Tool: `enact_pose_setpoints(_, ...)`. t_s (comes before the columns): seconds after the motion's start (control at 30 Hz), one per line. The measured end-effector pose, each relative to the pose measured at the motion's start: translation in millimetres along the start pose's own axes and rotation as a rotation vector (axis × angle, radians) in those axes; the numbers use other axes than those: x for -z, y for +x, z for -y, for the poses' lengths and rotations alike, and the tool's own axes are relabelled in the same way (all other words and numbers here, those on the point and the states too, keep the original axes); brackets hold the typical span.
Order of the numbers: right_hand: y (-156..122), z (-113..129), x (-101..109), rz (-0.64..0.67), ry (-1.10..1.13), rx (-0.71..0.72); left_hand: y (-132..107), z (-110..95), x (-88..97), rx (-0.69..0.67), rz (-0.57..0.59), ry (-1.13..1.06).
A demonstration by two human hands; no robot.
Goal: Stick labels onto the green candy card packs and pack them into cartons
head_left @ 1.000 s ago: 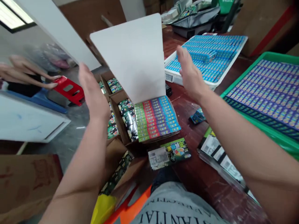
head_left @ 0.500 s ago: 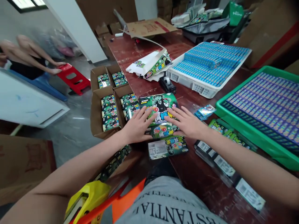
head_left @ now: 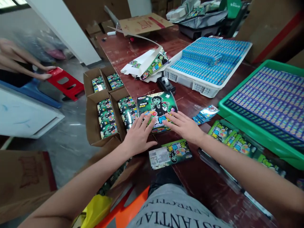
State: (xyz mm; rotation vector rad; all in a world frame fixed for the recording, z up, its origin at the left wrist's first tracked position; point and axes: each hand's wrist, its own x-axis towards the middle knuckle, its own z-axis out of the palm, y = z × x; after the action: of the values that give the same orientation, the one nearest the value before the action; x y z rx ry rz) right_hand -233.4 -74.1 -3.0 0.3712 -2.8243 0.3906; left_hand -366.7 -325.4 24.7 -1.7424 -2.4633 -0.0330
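A green and black printed display box (head_left: 156, 106) with a cartoon figure lies on the dark red table in front of me. On its near left part rests my left hand (head_left: 140, 134), fingers spread flat. My right hand (head_left: 184, 125) lies on the near right part of the same box, its fingers stretched out too. Just nearer to me is a second green box (head_left: 170, 154) with a white barcode label, at the table's edge. Left of the hands, open cartons (head_left: 91, 117) hold several more of these green boxes in rows.
Behind the box stand a tape dispenser (head_left: 166, 85) and a partly folded printed carton (head_left: 148, 65). To the right are a white tray (head_left: 206, 90) of blue packs and a green tray (head_left: 257, 136) of purple packs. At far left a person holds a red stool (head_left: 65, 83).
The box's printed front panel has come down flatter, and more of its top picture shows past my fingers. My hands stay spread on it. The camera view has shifted slightly.
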Motion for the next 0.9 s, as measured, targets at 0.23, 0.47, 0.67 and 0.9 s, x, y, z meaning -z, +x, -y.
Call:
enact_pose_setpoints(0.23, -6, -18, 22, 0.102, 0.157, -0.004, 4, 7, -10.4, 0.007, -0.049, -0.021)
enact_pose_setpoints(0.47, -7, -8, 22, 0.041, 0.14, -0.072, 16, -9, -8.7, -0.07, -0.11, 0.05)
enact_pose_setpoints(0.67, 61, -43, 30, -0.456, 0.529, -0.609, 40, -14, -16.3, 0.123, -0.178, 0.107)
enact_pose_setpoints(0.9, 171, -139, 5, -0.352, 0.875, -1.214, 56, 1, -16.8, 0.293, -0.189, 0.127)
